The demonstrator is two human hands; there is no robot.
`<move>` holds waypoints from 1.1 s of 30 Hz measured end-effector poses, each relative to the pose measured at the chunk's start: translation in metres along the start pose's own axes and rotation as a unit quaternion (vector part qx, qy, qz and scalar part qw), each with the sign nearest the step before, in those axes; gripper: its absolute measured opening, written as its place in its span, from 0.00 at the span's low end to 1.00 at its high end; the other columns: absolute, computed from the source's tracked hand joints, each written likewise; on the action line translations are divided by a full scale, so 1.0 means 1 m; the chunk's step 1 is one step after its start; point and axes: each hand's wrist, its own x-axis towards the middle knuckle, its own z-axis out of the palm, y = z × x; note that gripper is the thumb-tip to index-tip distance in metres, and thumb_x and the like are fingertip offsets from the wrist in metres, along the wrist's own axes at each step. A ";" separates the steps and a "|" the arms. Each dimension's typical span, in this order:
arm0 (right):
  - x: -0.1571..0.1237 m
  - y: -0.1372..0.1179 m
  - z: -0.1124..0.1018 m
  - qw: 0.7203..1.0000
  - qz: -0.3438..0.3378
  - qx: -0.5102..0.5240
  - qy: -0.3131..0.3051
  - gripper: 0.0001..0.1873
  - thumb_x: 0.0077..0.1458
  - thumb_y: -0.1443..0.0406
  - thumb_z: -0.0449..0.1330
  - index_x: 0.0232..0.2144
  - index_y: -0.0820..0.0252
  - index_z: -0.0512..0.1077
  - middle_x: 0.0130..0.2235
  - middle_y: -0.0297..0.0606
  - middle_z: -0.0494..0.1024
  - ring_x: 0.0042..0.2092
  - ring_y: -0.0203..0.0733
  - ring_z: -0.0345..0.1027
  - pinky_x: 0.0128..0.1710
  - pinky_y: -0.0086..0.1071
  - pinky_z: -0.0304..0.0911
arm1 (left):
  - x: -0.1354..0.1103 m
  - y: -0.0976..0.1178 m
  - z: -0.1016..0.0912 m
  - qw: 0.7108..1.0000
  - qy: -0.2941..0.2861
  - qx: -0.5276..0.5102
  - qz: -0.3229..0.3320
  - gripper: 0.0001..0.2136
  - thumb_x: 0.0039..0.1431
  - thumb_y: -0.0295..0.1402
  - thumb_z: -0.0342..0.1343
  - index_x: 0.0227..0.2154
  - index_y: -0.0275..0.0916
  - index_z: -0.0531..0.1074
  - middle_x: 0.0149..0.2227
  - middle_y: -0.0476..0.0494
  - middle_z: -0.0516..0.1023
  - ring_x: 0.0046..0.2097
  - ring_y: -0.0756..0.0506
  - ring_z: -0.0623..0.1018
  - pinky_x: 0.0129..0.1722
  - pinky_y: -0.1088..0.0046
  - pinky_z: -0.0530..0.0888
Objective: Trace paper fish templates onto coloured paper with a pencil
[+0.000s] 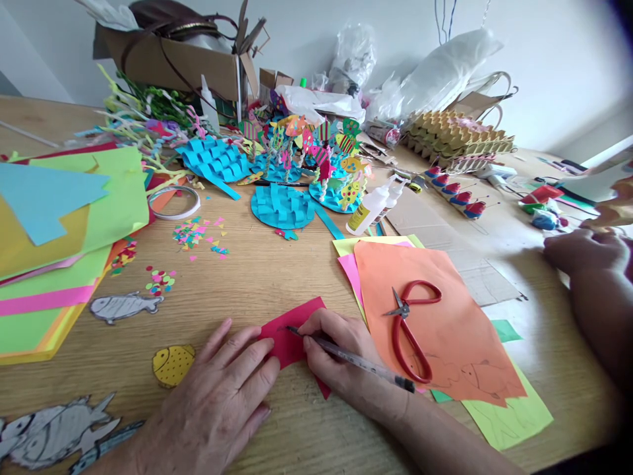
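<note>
My right hand [341, 349] grips a pen [361, 361] with a dark cap on its back end. The pen's tip touches a piece of red paper [291, 340] that lies on the wooden table. Flat on the table, my left hand [222, 389] has its fingers spread, with fingertips on the red paper's left edge. A yellow paper fish [173, 365] with black dots lies left of that hand. Right of my right hand, red-handled scissors [413, 330] rest spread on orange paper [435, 277], which bears drawn fish outlines.
Coloured paper sheets [59, 264] are piled at left, near grey paper fish [126, 307] and confetti [190, 234]. Blue woven paper discs [281, 208], glue bottles [368, 211] and egg cartons [457, 138] stand farther back. Another person's hand [588, 251] rests at right.
</note>
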 end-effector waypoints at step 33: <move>0.000 -0.001 0.000 1.000 0.008 0.021 -0.011 0.07 0.47 0.73 0.52 0.25 0.58 0.66 0.19 0.25 0.64 0.21 0.31 0.58 0.22 0.24 0.54 | -0.002 -0.001 0.000 1.000 -0.018 -0.021 -0.010 0.11 0.62 0.30 0.48 0.45 0.41 0.71 0.45 0.47 0.76 0.49 0.43 0.71 0.56 0.59 0.62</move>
